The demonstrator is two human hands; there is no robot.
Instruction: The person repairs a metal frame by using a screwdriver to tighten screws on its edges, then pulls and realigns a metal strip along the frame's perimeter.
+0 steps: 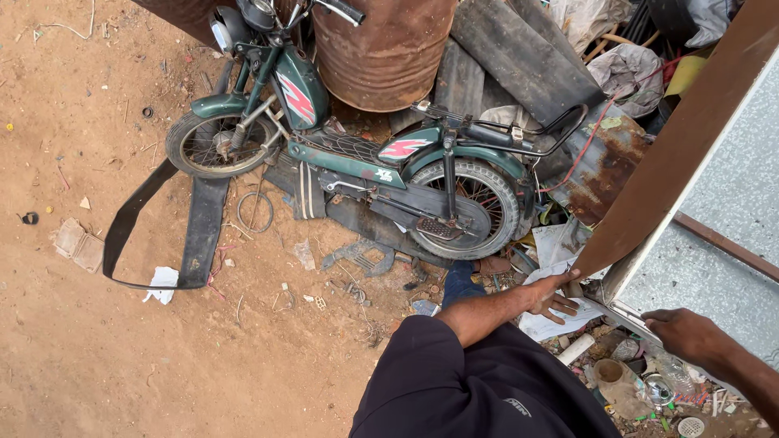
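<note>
Fingers: the left hand (553,296) has its fingers (565,309) spread loosely and curled down, resting at the lower corner of the panel (722,211); the right hand's (684,331) fingers are bent inward at the panel's lower edge, and whether they grip it cannot be told.
Panel: a large flat sheet with a brown rim and grey-white face, tilted, filling the right side of the view, its low corner down among the litter.
Left arm: bare forearm reaching out from a dark sleeve (454,381), over a white paper (560,320) on the ground.
Moped: a green moped (357,154) with red and white markings stands just beyond the hands, its rear wheel (462,207) near the left hand.
Drum: a rusty drum (381,49) stands behind the moped.
Ground: bare reddish dirt (97,349), with a black strap (195,235) looped beside the front wheel (213,144).
Litter: a bottle (621,388), scraps and small bits lie below the right hand.
</note>
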